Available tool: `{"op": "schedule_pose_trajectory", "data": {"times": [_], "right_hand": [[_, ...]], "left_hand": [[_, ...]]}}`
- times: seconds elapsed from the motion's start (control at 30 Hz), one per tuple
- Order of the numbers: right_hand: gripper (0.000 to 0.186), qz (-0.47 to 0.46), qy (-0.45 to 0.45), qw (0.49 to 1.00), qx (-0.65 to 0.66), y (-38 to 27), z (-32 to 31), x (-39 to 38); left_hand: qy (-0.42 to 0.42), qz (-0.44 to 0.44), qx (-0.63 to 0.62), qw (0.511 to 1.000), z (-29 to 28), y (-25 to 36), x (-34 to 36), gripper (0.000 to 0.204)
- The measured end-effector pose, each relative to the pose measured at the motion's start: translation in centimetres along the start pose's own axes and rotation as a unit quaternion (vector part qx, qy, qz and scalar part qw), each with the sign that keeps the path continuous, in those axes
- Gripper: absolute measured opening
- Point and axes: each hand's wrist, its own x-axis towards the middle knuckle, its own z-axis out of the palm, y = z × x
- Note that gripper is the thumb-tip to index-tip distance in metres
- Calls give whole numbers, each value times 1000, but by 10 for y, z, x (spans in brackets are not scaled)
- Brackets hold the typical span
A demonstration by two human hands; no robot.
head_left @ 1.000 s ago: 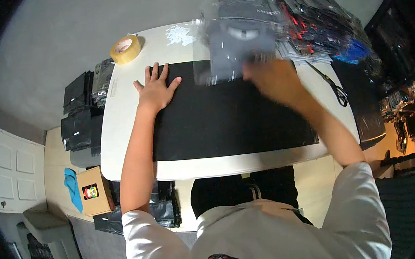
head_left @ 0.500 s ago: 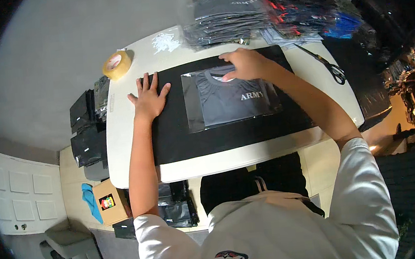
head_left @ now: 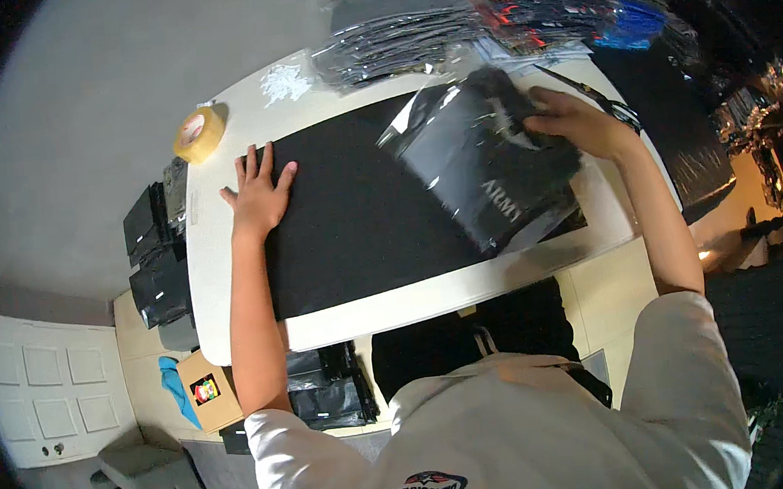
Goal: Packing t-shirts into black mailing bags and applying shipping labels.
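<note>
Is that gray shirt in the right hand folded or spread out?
Folded: the gray shirt forms a compact packet inside a clear plastic bag, held by the right hand.

Mat [head_left: 342, 211] on table [head_left: 214, 260]. Bagged shirt [head_left: 487, 162] over mat's right part, in right hand [head_left: 576, 121]. Left hand [head_left: 260, 200] on mat's far-left part. Tape roll [head_left: 199, 135] far left; shirt stack [head_left: 396, 34] beyond mat; scissors [head_left: 599, 99] right.

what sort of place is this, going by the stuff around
Probably a small indoor packing workspace: a white table holds a tape roll, scissors and a stack of dark garments in clear bags.
</note>
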Motion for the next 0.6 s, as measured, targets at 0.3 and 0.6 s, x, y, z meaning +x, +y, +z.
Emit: {"op": "schedule_pose_trajectory", "data": {"times": [0.3, 0.6], "right_hand": [[16, -154, 370, 916, 22, 40, -22, -52], [23, -198, 435, 877, -49, 37, -16, -50]], "left_hand": [[10, 5, 4, 1000, 9, -8, 4, 76], [5, -6, 22, 1000, 8, -5, 4, 75]]}}
